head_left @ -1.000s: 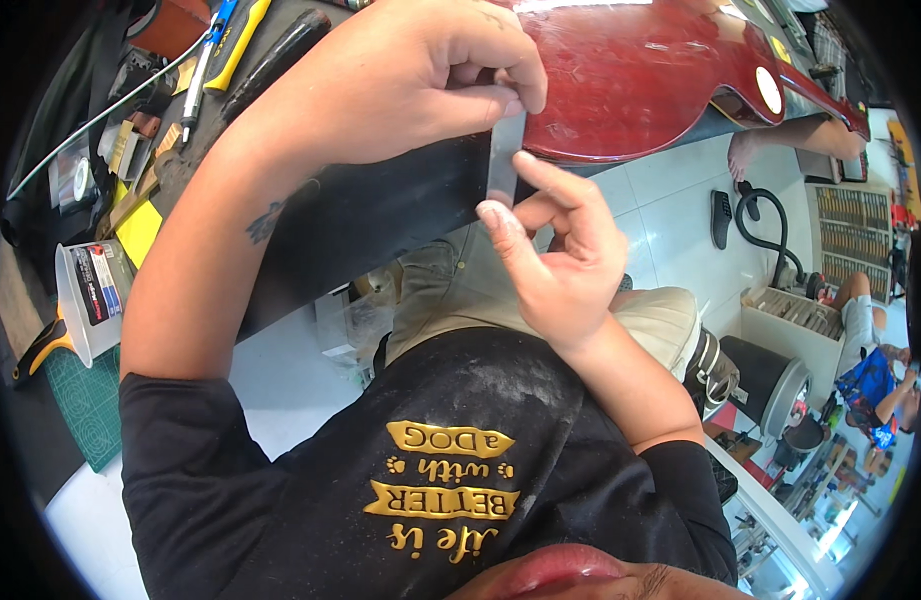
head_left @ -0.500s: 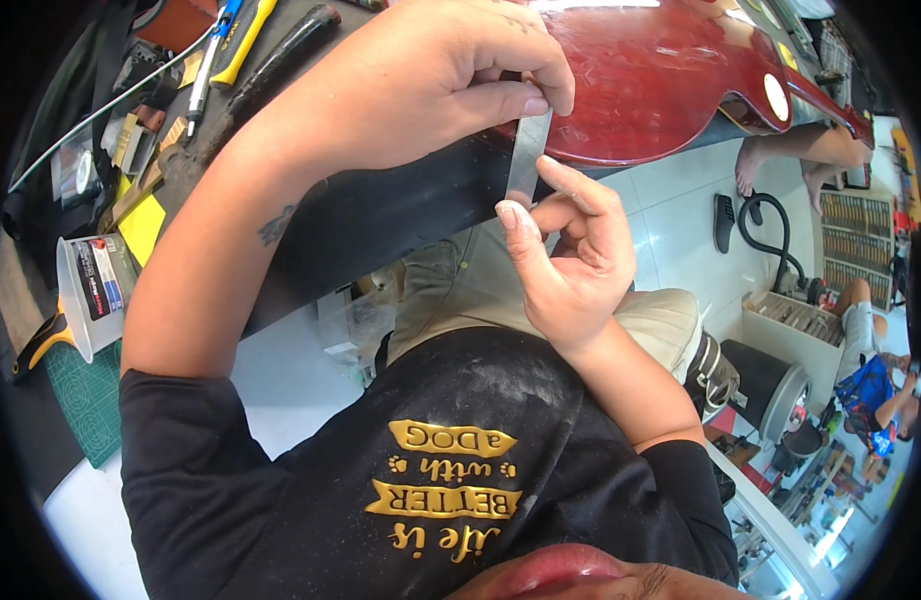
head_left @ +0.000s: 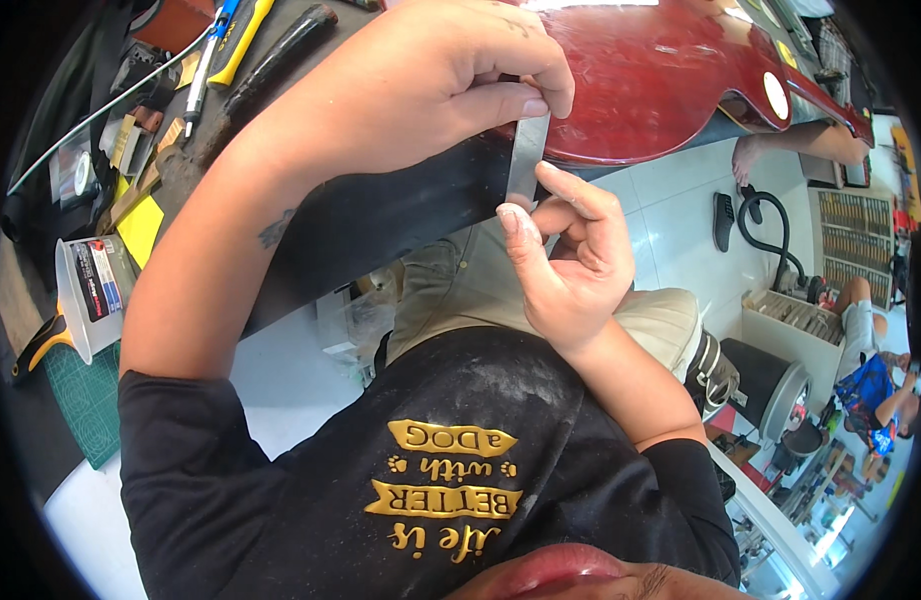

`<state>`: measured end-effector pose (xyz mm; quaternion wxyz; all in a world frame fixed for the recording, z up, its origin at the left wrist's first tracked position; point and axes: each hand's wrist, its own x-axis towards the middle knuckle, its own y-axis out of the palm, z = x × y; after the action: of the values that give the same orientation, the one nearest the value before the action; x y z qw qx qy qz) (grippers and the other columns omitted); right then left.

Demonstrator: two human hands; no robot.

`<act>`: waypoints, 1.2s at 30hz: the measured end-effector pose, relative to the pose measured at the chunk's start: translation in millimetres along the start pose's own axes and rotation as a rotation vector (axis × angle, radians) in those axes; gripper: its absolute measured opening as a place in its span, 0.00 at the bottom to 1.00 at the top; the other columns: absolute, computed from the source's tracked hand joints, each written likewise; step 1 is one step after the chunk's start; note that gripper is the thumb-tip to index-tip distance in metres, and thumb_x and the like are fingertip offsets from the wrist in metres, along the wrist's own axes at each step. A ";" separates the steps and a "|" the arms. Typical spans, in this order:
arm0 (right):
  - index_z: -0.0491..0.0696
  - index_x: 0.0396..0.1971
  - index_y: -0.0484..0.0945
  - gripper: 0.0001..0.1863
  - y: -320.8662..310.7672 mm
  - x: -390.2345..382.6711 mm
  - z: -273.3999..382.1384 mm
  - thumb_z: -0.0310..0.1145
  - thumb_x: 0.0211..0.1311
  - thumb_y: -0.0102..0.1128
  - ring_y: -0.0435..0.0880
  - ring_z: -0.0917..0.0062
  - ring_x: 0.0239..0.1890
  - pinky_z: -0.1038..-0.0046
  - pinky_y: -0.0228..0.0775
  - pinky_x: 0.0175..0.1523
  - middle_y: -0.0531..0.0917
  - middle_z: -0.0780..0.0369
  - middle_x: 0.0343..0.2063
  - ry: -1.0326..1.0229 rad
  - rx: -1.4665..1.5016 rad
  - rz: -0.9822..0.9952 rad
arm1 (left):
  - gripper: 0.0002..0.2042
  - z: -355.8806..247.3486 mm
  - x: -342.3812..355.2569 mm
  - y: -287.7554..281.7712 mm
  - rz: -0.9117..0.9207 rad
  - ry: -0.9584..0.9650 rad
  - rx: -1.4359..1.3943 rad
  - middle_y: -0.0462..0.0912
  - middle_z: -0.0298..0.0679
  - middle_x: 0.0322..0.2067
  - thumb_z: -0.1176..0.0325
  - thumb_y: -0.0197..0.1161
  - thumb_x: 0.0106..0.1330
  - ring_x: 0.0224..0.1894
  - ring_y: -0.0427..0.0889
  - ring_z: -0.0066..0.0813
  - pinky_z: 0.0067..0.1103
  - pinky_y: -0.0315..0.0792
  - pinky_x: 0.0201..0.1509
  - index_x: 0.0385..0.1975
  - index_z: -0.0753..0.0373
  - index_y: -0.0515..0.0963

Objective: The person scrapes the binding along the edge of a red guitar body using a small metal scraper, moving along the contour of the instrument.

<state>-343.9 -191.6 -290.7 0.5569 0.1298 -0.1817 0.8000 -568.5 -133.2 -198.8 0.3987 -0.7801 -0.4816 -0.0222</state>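
Note:
A thin grey metal strip [head_left: 527, 160] stands upright at the front edge of the dark workbench [head_left: 381, 215]. My left hand [head_left: 431, 80] pinches its top end between thumb and fingers. My right hand [head_left: 566, 265] comes from below, with the thumb and forefinger pressed against the strip's lower end. Just behind the strip lies a glossy red guitar body [head_left: 661, 75] on the bench.
Screwdrivers with yellow and blue handles [head_left: 226, 45], a dark tool handle [head_left: 281, 50], yellow pads [head_left: 141, 225] and a clear measuring cup [head_left: 91, 285] lie on the bench's left. A green cutting mat [head_left: 81, 400] is lower left. Another person's arm [head_left: 791, 140] and a seated person [head_left: 871, 380] are at right.
The strip has turned from partly hidden under my left hand to upright and more exposed. My right thumb and finger shifted up against its lower end; the left hand moved slightly right.

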 end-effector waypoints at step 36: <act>0.36 0.58 0.74 0.24 -0.2 -0.7 -2.8 0.16 0.63 0.70 0.79 0.88 0.29 0.85 0.70 0.38 0.84 0.65 0.27 -0.055 -0.071 0.066 | 0.05 -5.6 2.3 -7.5 0.078 -0.022 0.007 0.84 0.42 0.32 0.81 0.66 0.62 0.37 0.84 0.42 0.29 0.76 0.43 0.35 0.65 0.81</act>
<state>-343.4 -190.9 -293.5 0.5291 0.1260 -0.2295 0.8071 -571.1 -133.5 -189.5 0.3968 -0.7971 -0.4551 0.0036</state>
